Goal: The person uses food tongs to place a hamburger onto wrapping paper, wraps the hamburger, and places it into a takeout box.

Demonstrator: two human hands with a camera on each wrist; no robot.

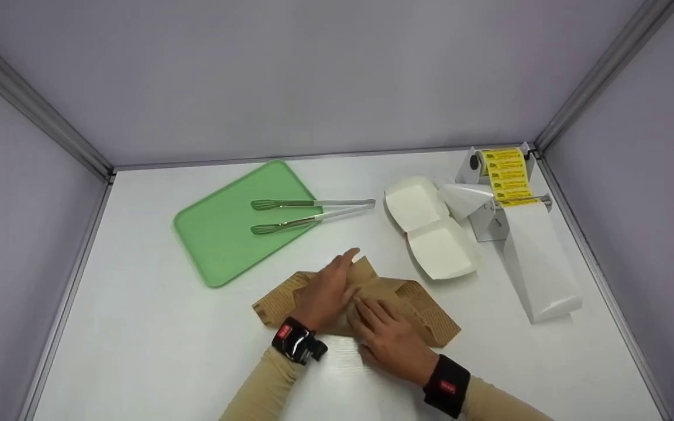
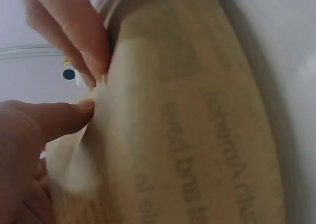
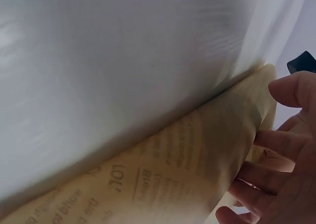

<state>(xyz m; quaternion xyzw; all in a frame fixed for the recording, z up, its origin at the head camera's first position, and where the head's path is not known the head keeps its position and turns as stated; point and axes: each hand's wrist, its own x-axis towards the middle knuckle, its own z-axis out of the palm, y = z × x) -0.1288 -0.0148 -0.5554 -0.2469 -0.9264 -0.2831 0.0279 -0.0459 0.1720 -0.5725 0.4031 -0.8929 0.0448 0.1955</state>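
Observation:
A sheet of brown printed wrapping paper (image 1: 425,304) lies folded on the table in front of me, its two sides spread out like wings. My left hand (image 1: 325,295) pinches a fold of it; in the left wrist view the thumb (image 2: 64,117) and fingertips (image 2: 96,61) meet at the paper's edge. On the paper's near right part rests my right hand (image 1: 392,339), fingers fairly straight. The right wrist view shows that hand's fingers (image 3: 276,145) against the paper, with the thumb apart from them. Whether anything lies inside the folds is hidden.
Behind the paper, metal tongs (image 1: 313,216) lie partly across a green tray (image 1: 226,251). An opened white takeaway box (image 1: 442,248) stands to the right. Beyond it is a label dispenser (image 1: 489,225) with a yellow label roll (image 1: 506,172) and a hanging white strip (image 1: 539,269).

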